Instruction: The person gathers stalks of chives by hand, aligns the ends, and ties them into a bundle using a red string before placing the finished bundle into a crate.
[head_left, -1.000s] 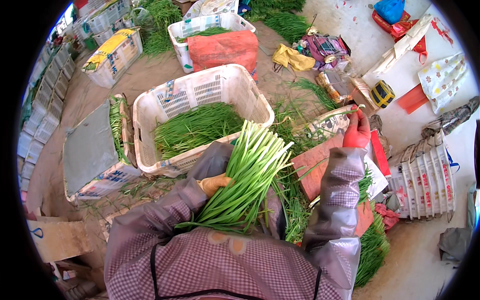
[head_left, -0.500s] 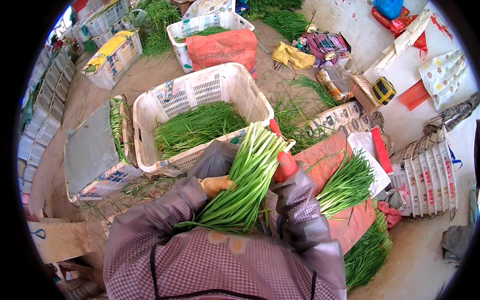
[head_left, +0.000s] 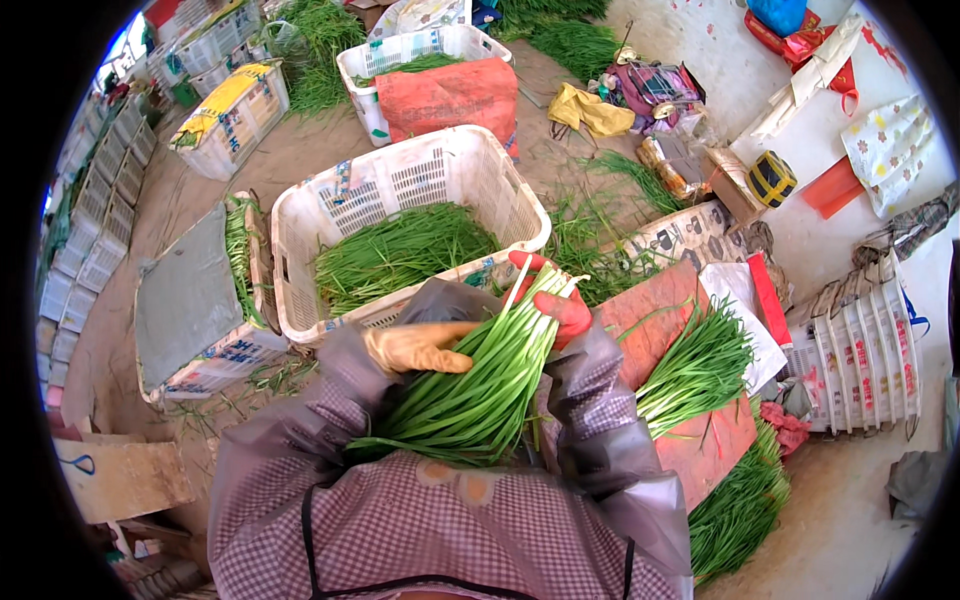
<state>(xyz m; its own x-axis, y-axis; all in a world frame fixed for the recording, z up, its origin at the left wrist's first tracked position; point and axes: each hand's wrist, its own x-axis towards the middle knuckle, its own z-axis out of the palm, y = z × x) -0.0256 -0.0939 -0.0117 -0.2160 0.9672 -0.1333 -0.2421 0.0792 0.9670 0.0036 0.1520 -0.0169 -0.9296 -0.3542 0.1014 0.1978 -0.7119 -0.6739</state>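
A bunch of garlic chives (head_left: 478, 372) lies slanting across my lap, its pale stem ends up and to the right and its green leaves down to the left. My right hand (head_left: 566, 308), in a red glove, holds the pale end, thumb in front and fingertips behind. In a tan glove, my left hand (head_left: 418, 348) grips the bunch's left side; its thumb shows in front and its fingertips pass behind the stems. Right of my right forearm, another chive bunch (head_left: 697, 368) rests on a reddish board (head_left: 712, 450).
Ahead stands a white plastic crate (head_left: 300, 215) partly filled with chives. A crate covered with grey cloth (head_left: 190, 300) is at left. More chives (head_left: 740, 520) lie under the board's near edge. Stacked white baskets (head_left: 860, 350) lean by the right wall. Loose chives litter the floor.
My left hand has moved up along the bunch and shows more fully, its fingers straighter. My right hand has turned, with its fingers spread more around the pale ends.
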